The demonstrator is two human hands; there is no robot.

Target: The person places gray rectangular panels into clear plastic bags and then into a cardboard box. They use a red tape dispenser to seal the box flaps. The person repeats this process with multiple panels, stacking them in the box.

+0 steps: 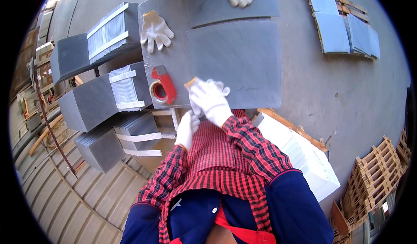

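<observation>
Glove [192, 86] slants lengthwise, cuff [189, 83] forward-left, seemingly clamped in right hand [212, 101], grip of left hand [187, 129] unclear.

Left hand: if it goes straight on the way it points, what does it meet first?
Most likely the white-gloved right hand, which lies just ahead of the left hand. Depth is unclear from this one view; they may already be touching.
</observation>
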